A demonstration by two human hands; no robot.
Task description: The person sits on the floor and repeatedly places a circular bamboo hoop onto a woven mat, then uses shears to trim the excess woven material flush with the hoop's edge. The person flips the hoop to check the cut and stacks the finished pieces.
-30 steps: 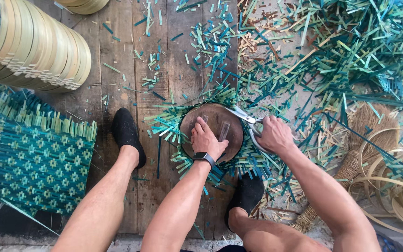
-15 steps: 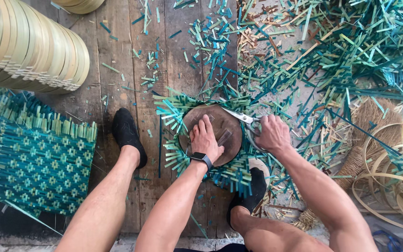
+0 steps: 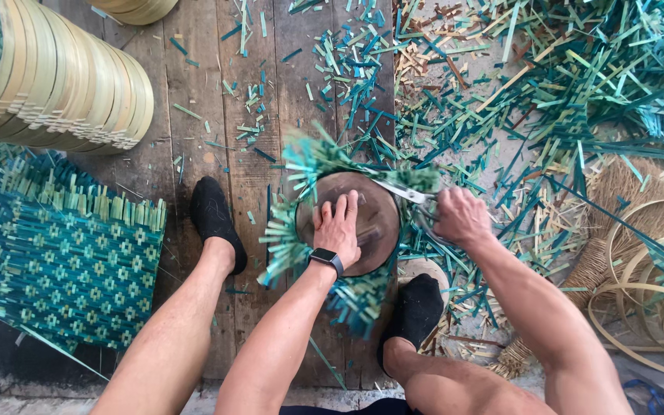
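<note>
My left hand (image 3: 339, 225), with a dark watch on the wrist, presses flat on a round brown disc (image 3: 378, 201). Under the disc lies a green-and-teal woven mat (image 3: 301, 165) whose loose strip ends stick out all around. My right hand (image 3: 461, 216) grips a pair of scissors (image 3: 403, 190), their blades at the disc's upper right edge among the strip ends. Both my feet in black socks rest on the plank floor, one at the left (image 3: 214, 217) and one below the disc (image 3: 415, 307).
A stack of round bamboo-rimmed trays (image 3: 63, 84) lies at upper left. A square teal woven mat (image 3: 55, 253) lies at left. Cut green strips (image 3: 547, 84) litter the floor at upper right. Bamboo hoops (image 3: 647, 307) and a straw bundle (image 3: 624, 192) sit at right.
The woven piece under the disc has turned, and its fringe is blurred. My right foot has moved to just below the disc. The scissors stay at the disc's upper right edge.
</note>
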